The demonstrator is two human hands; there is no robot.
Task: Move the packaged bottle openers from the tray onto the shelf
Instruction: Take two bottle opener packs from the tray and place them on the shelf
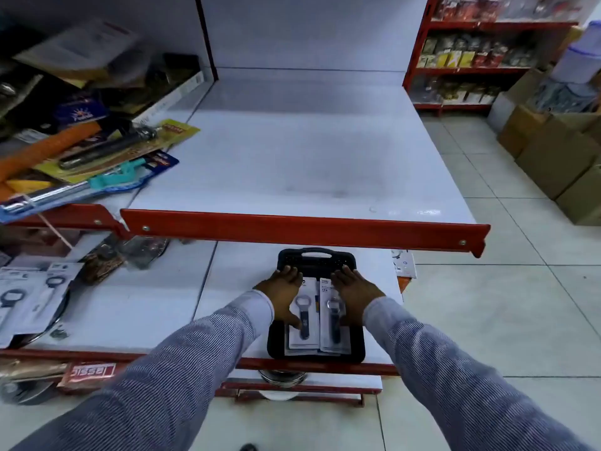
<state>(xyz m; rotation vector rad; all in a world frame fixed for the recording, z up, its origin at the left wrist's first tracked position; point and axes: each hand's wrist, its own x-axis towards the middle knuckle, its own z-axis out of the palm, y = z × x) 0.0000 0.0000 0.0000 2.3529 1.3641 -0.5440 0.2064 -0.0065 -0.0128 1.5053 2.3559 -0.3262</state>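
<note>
A black tray [354,348] with a handle slot sits on the lower white shelf, at its front edge. Two stacks of packaged bottle openers lie side by side in it: the left stack [304,333] and the right stack [335,327]. My left hand [281,292] lies palm down over the left stack's outer edge, thumb across the card. My right hand [354,289] lies the same way over the right stack's outer edge. Both sets of fingertips reach the tray's perforated far end. Whether either hand grips a pack is hidden. The upper white shelf [309,151] has a red front lip.
Packaged kitchen tools [97,157] are piled on the upper shelf's left part. More bottle opener cards [29,297] lie at the lower shelf's left. Cardboard boxes [559,151] stand on the tiled floor at the right, with a stocked red rack [471,53] behind.
</note>
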